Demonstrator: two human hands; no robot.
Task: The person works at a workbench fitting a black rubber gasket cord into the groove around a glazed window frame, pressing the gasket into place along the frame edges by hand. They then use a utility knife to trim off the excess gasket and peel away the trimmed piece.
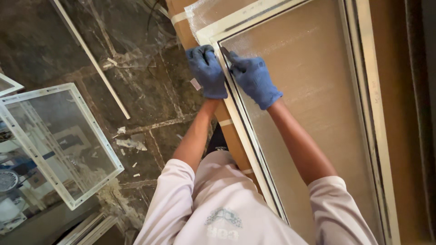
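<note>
Pale shirt (218, 204) nearest; white-framed frosted pane (313, 90) on cardboard; dark stone floor (154, 90).

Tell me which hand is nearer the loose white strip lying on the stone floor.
Left. The left hand grips the frame's outer edge, on the side facing the white strip; the right hand rests farther away, on the frosted panel.

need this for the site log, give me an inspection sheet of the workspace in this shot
surface: dark stone tile floor, dusty.
job's things: large white-framed textured glass panel lying on brown cardboard; black seal strip along its inner edge.
clutter: white paper scraps; thin white strip; clear plastic sheet.
grippers: left hand, blue glove, on the frame corner; right hand, blue glove, pressing a small dark tool at the seal.
cables: thin dark cable at the top.
surroundings: smaller white-framed glass panel on the left.
</note>
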